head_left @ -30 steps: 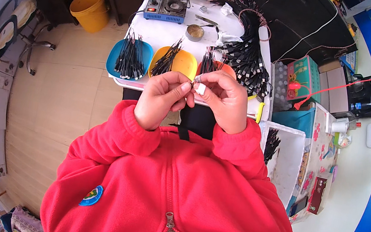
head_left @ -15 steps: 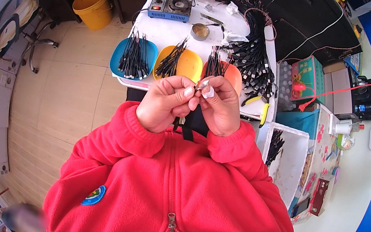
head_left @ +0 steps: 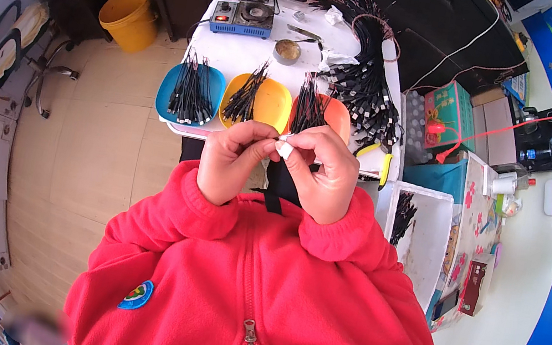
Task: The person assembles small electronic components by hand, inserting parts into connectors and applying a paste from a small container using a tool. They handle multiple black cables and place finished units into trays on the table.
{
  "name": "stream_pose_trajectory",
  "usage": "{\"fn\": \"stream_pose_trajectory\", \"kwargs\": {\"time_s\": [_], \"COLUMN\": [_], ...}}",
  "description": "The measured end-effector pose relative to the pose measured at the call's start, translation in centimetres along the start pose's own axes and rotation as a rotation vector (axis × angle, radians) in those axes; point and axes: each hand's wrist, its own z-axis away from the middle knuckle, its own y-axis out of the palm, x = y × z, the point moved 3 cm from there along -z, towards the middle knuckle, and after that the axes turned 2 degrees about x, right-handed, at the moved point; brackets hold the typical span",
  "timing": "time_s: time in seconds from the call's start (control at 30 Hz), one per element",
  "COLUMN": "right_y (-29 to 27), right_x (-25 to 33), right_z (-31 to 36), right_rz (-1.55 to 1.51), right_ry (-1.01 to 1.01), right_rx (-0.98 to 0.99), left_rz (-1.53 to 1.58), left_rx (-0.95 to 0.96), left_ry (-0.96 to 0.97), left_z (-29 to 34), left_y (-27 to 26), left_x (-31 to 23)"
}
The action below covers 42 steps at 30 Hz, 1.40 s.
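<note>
My left hand and my right hand meet at the fingertips in front of the table's near edge, both pinched closed. What they pinch is mostly hidden by the fingers and too small to name. A small white scrap or wrap shows at my right thumb tip. Just beyond the hands stand a blue tray, a yellow tray and an orange tray, each with short black cables. The black cables in the blue tray have silver plug ends turned toward me.
A large heap of black cables lies at the table's right. Behind the trays are a round tin, a blue heating unit, and tweezers. Yellow-handled pliers rest at the right edge, above a white foam box.
Both hands have tipped, with the fingertips closer together and slightly lower left in the picture. The whole view has shifted a little. The trays' contents look the same.
</note>
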Motion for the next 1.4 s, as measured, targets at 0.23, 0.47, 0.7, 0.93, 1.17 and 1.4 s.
{"fn": "stream_pose_trajectory", "kwargs": {"time_s": [0.23, 0.47, 0.7, 0.93, 1.17, 1.4], "right_y": [1.3, 1.0, 0.1, 0.4, 0.6, -1.1], "right_x": [-3.7, -4.1, -2.9, -3.3, -5.7, -12.1], "right_z": [0.6, 0.4, -0.1, 0.1, -0.7, -6.6], "right_rz": [-1.061, -1.028, -0.703, -0.835, -0.867, -0.768], "right_ry": [0.542, 0.541, 0.462, 0.513, 0.595, 0.777], "right_rx": [0.112, 0.120, 0.161, 0.127, 0.187, 0.409], "left_rz": [0.746, 0.737, 0.650, 0.562, -0.433, 0.092], "left_rx": [0.184, 0.163, 0.177, 0.145, 0.098, 0.032], "left_ry": [-0.307, -0.362, -0.349, -0.217, 0.151, -0.159], "left_z": [-0.1, -0.2, -0.1, -0.1, -0.5, -3.4], "left_y": [-0.1, -0.3, -0.5, -0.1, -0.6, -2.3], "left_x": [1.1, 1.0, 0.4, 0.4, -0.3, 3.0]}}
